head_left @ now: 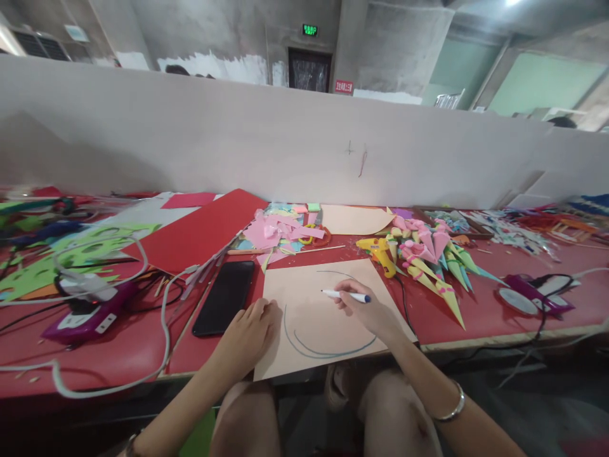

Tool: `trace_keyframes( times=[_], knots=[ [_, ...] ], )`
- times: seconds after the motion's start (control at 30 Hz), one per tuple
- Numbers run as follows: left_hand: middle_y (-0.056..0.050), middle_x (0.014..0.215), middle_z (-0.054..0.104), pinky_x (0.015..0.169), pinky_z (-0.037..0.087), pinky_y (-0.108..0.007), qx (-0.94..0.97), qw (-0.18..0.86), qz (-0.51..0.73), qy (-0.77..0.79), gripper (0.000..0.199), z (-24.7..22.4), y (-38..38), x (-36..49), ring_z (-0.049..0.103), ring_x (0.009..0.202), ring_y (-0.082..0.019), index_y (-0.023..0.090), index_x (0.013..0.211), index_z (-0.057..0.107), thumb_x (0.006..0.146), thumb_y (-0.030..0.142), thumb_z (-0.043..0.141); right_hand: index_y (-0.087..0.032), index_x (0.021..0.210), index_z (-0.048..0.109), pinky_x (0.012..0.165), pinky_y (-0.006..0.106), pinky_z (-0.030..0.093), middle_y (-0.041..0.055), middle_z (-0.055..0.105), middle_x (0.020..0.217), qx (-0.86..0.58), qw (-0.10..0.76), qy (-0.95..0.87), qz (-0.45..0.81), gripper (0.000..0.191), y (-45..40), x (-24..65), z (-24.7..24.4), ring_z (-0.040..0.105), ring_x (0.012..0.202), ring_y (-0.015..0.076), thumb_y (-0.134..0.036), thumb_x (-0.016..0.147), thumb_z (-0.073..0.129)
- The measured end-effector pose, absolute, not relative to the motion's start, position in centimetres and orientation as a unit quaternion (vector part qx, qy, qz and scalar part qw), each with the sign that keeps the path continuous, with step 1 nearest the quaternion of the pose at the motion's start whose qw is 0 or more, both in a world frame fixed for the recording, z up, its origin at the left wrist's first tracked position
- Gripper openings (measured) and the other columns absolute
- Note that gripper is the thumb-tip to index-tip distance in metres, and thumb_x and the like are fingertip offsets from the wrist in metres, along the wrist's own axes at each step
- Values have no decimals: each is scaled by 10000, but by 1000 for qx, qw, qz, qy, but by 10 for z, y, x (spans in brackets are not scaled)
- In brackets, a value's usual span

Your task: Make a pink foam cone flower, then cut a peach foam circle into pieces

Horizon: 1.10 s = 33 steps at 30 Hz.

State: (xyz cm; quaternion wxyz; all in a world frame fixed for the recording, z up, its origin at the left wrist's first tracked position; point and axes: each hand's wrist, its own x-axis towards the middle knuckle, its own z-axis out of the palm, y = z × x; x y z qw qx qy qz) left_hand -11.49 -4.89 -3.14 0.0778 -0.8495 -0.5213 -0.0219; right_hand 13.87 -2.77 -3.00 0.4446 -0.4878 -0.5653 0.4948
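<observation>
White pen [356,297] lies in the right hand [375,314], pinched closed between thumb and fingers; its tip juts left beyond the fingertips, over the paper [311,317], and its blue end shows to their right; whether the tip touches cannot be told; curved lines [316,353] run near and left of that hand; the left hand [252,331] rests at the paper's left edge, fingers loosely bent, any grip unclear, just beside the phone [223,298].

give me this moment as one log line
right hand: holds marker over beige sheet | left hand: on sheet's left edge | sheet: curved lines drawn | phone: left of sheet
</observation>
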Motion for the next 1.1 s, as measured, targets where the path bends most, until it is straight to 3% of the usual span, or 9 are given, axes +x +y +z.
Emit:
trace_keyframes(
  times=[0.13, 0.37, 0.6, 1.1],
  knots=[
    [-104, 977, 579, 723, 387, -331, -856, 63, -20, -513, 274, -25, -38, -118, 542, 896, -204, 154, 1030, 535, 865, 205, 322, -192, 812, 542, 414, 180, 357, 4, 601, 675, -442, 427, -556, 560, 212, -20, 120, -33, 584, 602, 128, -376, 711, 571],
    [-59, 768, 571, 636, 342, -309, -847, 76, -55, -524, 281, -28, -23, -115, 546, 725, -180, 154, 803, 536, 894, 245, 287, -179, 767, 542, 477, 195, 412, -9, 611, 641, -398, 396, -577, 593, 139, -17, 94, -26, 558, 558, 97, -298, 699, 566],
    [-57, 785, 589, 638, 341, -309, -836, 106, -46, -536, 237, -31, -27, -116, 559, 719, -180, 158, 823, 532, 880, 217, 310, -188, 699, 558, 363, 160, 271, -64, 487, 512, -447, 362, -593, 564, 80, -18, 88, -21, 381, 396, 47, -268, 697, 558],
    [-49, 787, 603, 639, 334, -317, -834, 110, -64, -536, 209, -34, -26, -117, 567, 728, -186, 161, 823, 533, 866, 196, 331, -177, 684, 558, 440, 179, 338, -36, 523, 562, -426, 398, -604, 544, 93, -11, 83, -29, 449, 480, 71, -269, 694, 562]
  ],
)
